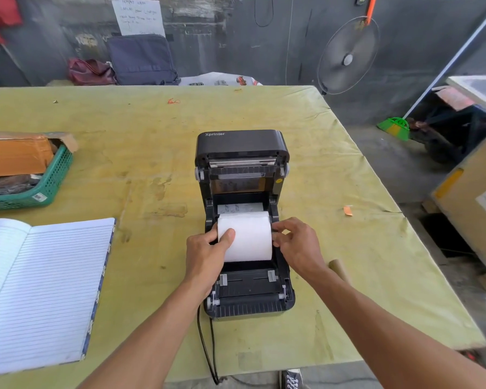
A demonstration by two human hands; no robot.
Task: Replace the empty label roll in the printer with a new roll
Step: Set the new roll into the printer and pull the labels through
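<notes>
A black label printer [243, 304] stands in the middle of the table with its lid [241, 144] tilted up and back. A full white label roll [249, 237] sits in the printer's open bay. My left hand [206, 255] grips the roll's left end, thumb on its front face. My right hand [298, 245] pinches at the roll's right end by the bay's side wall. A bare brown cardboard core [339, 269] lies on the table just right of my right wrist.
An open lined notebook [40, 287] lies at the near left. A green basket [51, 181] with a brown parcel sits at the far left. The printer's black cable [205, 346] runs off the table's near edge. A fan [348, 56] stands beyond the far right corner.
</notes>
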